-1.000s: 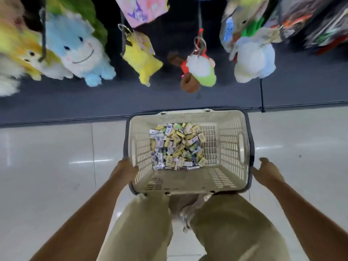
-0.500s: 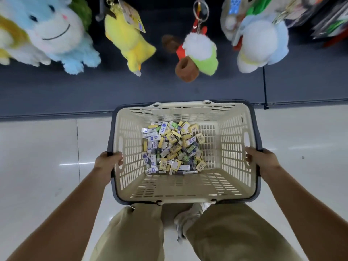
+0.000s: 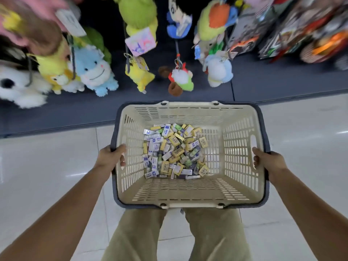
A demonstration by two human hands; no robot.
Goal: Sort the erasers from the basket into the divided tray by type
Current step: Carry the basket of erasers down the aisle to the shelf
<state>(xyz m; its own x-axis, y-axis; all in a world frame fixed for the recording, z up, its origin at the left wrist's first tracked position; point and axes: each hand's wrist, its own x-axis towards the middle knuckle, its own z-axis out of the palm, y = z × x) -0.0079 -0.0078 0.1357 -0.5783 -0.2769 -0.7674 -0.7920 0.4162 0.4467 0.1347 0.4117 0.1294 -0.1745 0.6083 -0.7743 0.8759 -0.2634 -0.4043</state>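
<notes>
The cream perforated plastic basket with a dark grey rim (image 3: 190, 193) is held between both hands above the khaki trouser legs (image 3: 135, 234) and the glossy white tiled floor (image 3: 47, 166). The left hand (image 3: 111, 158) grips the left rim at the handle slot, with the thumb on top and the fingers curled under and inward. The right hand (image 3: 267, 162) grips the right rim in the same way. The small wrapped erasers in yellow, white-and-blue and green (image 3: 174, 151) lie in a loose heap on the basket floor, toward its left and centre. The divided tray is not in view, so the step in hand is judged to be carrying the basket to it. Hold the basket level with equal grip on both sides so the heap does not slide. Steer clear of the hanging plush toys (image 3: 94, 72) ahead. Set the basket down beside the tray before picking any eraser.
</notes>
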